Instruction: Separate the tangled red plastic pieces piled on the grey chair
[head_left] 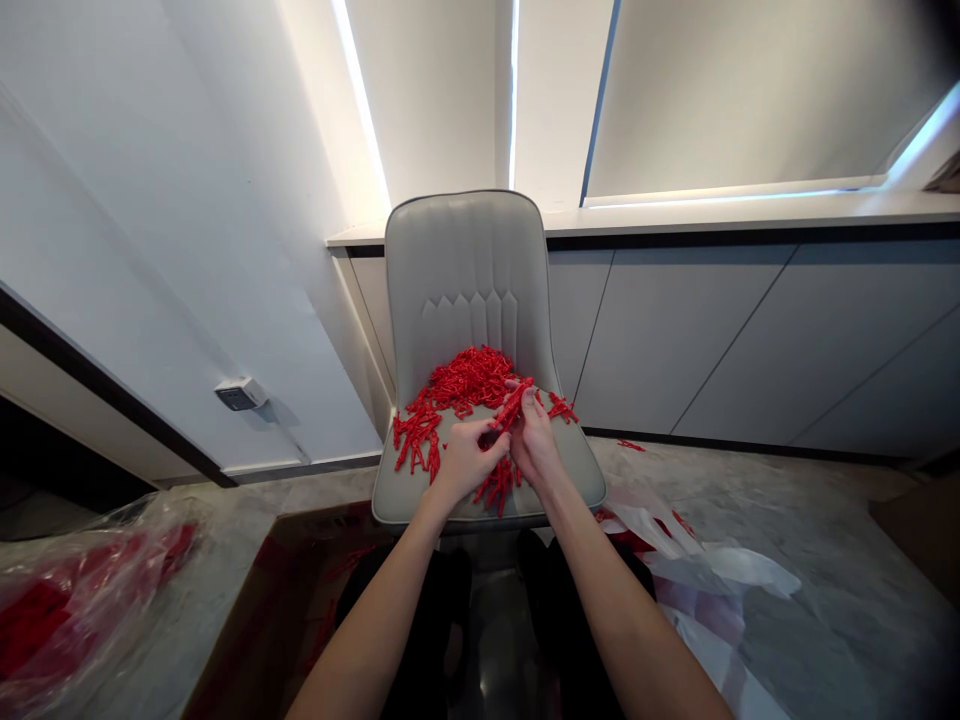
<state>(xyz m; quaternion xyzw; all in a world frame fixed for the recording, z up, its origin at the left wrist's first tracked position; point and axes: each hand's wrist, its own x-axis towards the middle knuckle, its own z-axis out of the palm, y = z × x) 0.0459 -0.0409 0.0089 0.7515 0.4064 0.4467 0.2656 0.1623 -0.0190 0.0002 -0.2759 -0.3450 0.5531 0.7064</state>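
A grey padded chair [472,240] stands in front of me, and a heap of small, thin red pieces [472,380] lies on its seat. Their exact kind is too small to make out. Over the seat, my right hand [534,440] is closed around a slim bundle of red pieces [514,405], which slants up to the right. My left hand [472,455] is closed at the bundle's lower end, its fingertips partly hidden. More loose red pieces [418,440] are spread on the seat's left side. Below my hands, others [496,488] lie near the front edge.
A cardboard box [255,600] with red pieces inside sits on the floor at left, beside a clear plastic bag [82,590] of red material. White plastic bags [720,570] lie at right. Low grey cabinets [690,330] line the back; a socket [240,393] juts from the left wall.
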